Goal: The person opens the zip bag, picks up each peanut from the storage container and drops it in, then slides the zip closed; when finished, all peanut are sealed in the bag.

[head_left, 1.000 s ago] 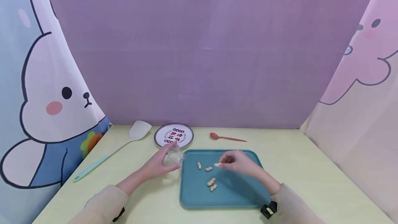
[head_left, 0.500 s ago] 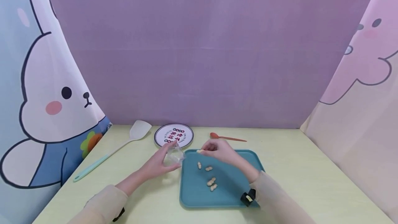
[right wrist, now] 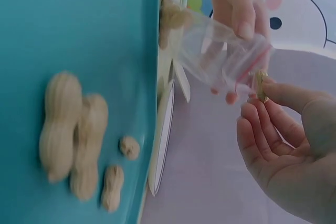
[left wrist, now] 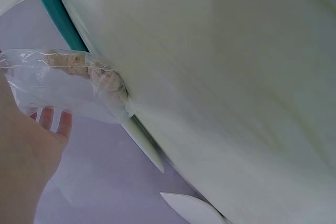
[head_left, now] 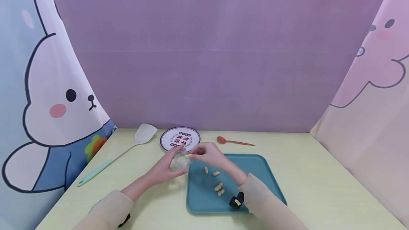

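Left grip (head_left: 159, 170): I see it holding a clear bag (right wrist: 197, 51), bagged peanuts (left wrist: 110, 80) at the bottom.
Right grip (head_left: 209, 153): pinching one peanut (right wrist: 260, 84) at the bag's mouth.
Teal tray (head_left: 262, 173): I count four loose peanuts (head_left: 218, 186) on it.
Plate (head_left: 180, 138): on the surface (head_left: 319, 173), beyond both grips.

From where I stand the table (head_left: 335, 180) is pale yellow, with a teal tray (head_left: 204, 201) lying flat on it. Just past the tray's far left corner sits a plate (head_left: 180, 138), white with red lettering. A reddish spoon (head_left: 236, 142) lies beyond the tray's far rim. Left of the tray, well apart, a spatula (head_left: 123, 152) slants, its white blade farther back than the tray.
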